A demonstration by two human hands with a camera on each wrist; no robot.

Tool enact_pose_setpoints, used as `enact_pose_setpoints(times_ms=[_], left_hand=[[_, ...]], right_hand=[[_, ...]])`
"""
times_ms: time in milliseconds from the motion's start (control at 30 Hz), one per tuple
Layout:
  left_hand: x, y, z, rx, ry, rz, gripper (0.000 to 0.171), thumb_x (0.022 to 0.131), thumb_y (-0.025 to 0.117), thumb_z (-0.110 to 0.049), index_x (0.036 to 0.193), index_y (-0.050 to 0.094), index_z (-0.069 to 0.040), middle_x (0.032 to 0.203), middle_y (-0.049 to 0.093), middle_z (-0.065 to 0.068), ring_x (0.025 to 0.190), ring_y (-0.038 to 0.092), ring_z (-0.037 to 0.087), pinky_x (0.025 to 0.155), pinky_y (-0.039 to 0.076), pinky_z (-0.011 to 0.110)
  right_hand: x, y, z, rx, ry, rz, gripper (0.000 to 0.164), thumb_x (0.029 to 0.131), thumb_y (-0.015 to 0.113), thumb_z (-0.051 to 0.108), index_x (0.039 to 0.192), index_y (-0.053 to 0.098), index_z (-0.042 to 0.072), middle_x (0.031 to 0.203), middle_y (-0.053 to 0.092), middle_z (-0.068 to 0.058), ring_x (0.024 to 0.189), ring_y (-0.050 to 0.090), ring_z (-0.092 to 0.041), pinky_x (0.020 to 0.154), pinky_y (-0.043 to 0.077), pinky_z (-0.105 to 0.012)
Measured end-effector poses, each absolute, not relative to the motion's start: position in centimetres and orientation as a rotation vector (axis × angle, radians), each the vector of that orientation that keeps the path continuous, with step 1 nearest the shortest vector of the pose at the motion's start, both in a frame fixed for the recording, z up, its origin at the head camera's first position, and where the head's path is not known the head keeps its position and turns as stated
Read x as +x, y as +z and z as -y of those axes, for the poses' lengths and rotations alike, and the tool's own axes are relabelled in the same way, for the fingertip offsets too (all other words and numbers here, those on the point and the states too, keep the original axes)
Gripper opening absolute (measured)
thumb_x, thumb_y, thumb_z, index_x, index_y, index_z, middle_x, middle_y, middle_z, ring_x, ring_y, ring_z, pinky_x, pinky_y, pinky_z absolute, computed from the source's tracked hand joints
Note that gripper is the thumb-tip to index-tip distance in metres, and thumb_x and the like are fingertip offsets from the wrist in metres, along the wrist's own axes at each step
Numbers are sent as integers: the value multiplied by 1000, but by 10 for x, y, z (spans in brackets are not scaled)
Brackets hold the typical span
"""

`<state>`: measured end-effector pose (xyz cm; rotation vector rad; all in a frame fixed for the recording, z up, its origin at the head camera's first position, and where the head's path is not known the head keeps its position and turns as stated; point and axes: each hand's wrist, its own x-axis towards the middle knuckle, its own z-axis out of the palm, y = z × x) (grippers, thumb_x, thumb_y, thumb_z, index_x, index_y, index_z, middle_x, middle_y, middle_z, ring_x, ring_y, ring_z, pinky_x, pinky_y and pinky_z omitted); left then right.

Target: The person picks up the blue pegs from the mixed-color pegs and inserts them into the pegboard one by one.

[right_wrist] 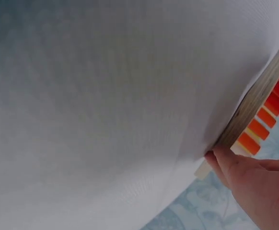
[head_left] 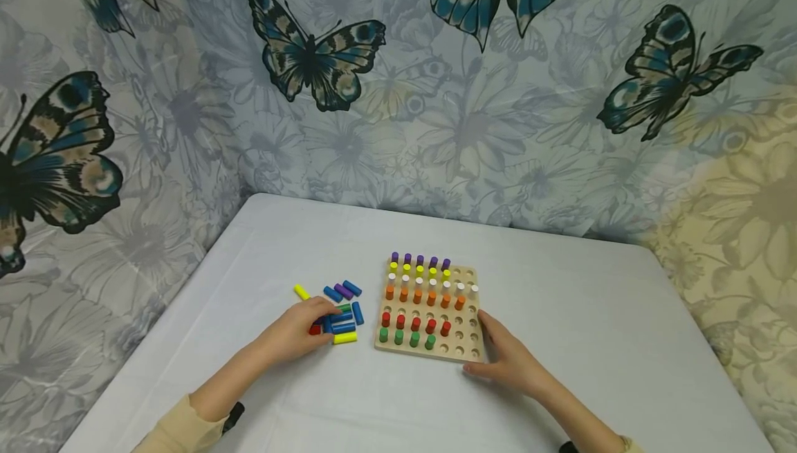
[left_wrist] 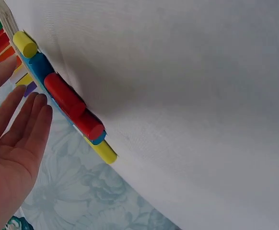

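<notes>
My left hand [head_left: 295, 332] reaches over a loose pile of coloured pegs. Its fingers are relaxed and slightly bent, with nothing between them in the left wrist view. Around the fingertips lie several blue pegs [head_left: 358, 313], a green peg [head_left: 344, 308], a yellow peg [head_left: 345, 337] and red pegs [left_wrist: 65, 96]. To the right is a wooden pegboard [head_left: 398, 348]. My right hand [head_left: 513, 363] holds its near right corner, fingers against the right side and thumb by the front edge. Upright pegs fill rows of purple, yellow, white, orange, red and green.
Bare holes show along the board's right side and between the orange and red rows. Another yellow peg [head_left: 301, 292] and a purple peg [head_left: 343, 291] lie at the pile's far side. A white-covered table [head_left: 591, 315] meets butterfly-patterned cloth [head_left: 349, 155] behind.
</notes>
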<state>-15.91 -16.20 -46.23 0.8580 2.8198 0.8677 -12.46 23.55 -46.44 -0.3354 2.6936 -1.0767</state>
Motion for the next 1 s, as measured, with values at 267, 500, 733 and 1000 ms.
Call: enact_pose_setpoints(times_ms=[267, 500, 733, 1000], left_hand=[[-158, -462, 167, 1056, 705, -2832, 23, 85, 75, -10, 107, 69, -10, 110, 61, 0, 99, 58, 15, 83, 53, 33], [-160, -464, 172, 1294, 580, -2920, 22, 81, 75, 0, 100, 70, -10, 107, 61, 0, 99, 60, 17, 78, 54, 30], [-164, -463, 172, 1448, 364, -2925, 18, 81, 77, -4, 98, 71, -8, 106, 63, 4, 99, 60, 20, 83, 53, 32], [-168, -468, 172, 1649, 87, -2969, 17, 82, 78, -13, 98, 72, -11, 102, 63, 3, 95, 59, 18, 82, 52, 31]], right_hand=[[-123, -465, -234, -365, -1070, -2697, 102, 79, 83, 29, 149, 20, -10, 153, 26, -29, 140, 26, -43, 112, 23, -56], [-123, -465, -235, -372, -1047, -2696, 101, 79, 82, 27, 150, 19, -10, 154, 24, -29, 141, 24, -43, 112, 23, -57], [-123, -466, -236, -362, -1048, -2684, 103, 79, 82, 29, 150, 18, -9, 154, 22, -29, 141, 22, -44, 112, 21, -57], [-123, -468, -237, -376, -1046, -2683, 103, 79, 82, 31, 150, 18, -9, 154, 22, -29, 141, 22, -44, 112, 21, -57]])
